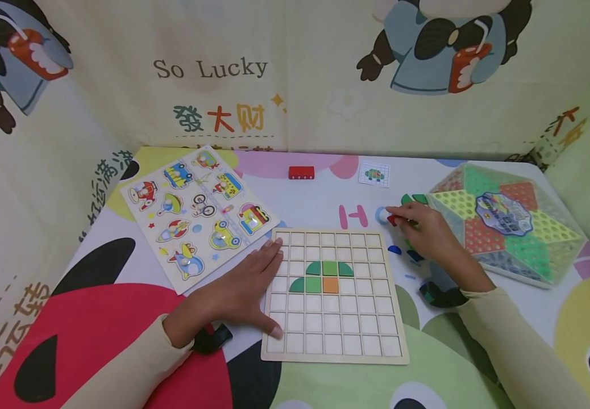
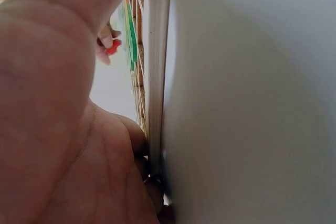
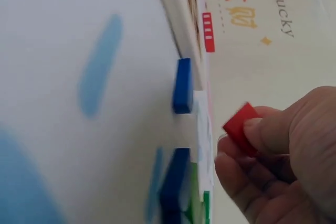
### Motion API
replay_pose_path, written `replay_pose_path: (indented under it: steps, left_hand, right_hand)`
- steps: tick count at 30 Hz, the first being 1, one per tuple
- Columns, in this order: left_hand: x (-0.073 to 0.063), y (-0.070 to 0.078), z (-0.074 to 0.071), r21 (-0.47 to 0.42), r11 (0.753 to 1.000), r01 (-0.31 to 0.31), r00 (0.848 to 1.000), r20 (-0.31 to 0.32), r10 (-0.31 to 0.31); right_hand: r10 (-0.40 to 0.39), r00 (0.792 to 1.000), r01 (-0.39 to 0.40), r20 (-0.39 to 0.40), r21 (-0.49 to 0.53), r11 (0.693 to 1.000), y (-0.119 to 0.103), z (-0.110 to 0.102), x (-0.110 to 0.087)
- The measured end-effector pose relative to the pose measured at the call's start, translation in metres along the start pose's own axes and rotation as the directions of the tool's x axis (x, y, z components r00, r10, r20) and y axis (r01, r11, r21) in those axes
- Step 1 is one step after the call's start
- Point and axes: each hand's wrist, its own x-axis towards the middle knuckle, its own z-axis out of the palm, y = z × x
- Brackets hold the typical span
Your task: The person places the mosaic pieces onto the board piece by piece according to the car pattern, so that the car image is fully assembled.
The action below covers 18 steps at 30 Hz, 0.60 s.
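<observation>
My left hand (image 1: 244, 289) lies spread along the left edge of a wooden grid board (image 1: 336, 360), thumb and fingertips at its rim. Near the board's middle, its cells hold green squares (image 1: 329, 268), dark green quarter-rounds (image 1: 297, 285) and an orange square (image 1: 330, 285). Between thumb and fingers, my right hand (image 1: 435, 236) pinches a small red tile (image 3: 241, 127) above the table, off the board's upper right corner. Below that hand lie blue pieces (image 3: 183, 86) and green pieces (image 1: 420, 199), partly hidden by it.
A clear box with a patterned lid (image 1: 556, 227) stands at the right. A small card with a turtle-like picture (image 1: 374, 174) and a red block (image 1: 302, 172) lie at the back. To the left, a picture-puzzle board (image 1: 192, 216) reaches close to the grid board.
</observation>
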Motion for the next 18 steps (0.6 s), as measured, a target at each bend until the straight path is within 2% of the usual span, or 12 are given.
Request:
replay_pose_path:
  steps: [3, 6, 15, 18]
  left_hand:
    - [-0.001, 0.000, -0.001, 0.004, 1.000, 0.009, 1.000, 0.002, -0.009]
    - [0.000, 0.001, 0.000, 0.004, 1.000, 0.013, 1.000, 0.007, -0.013]
    - [0.000, 0.002, -0.001, 0.002, 1.000, 0.017, 1.000, -0.003, -0.017]
    - [0.000, 0.002, 0.000, 0.004, 1.000, 0.016, 1.000, -0.004, -0.016]
  right_hand:
    - [-0.056, 0.998, 0.056, -0.018, 0.001, 0.998, -0.002, 0.001, 0.001]
    - [-0.074, 0.996, 0.075, -0.039, 0.017, 0.997, -0.002, 0.002, 0.000]
    - [0.003, 1.000, -0.003, 0.015, 0.005, 1.000, -0.009, -0.001, 0.001]
    - [0.000, 0.999, 0.000, 0.034, 0.013, 1.000, -0.011, -0.001, -0.001]
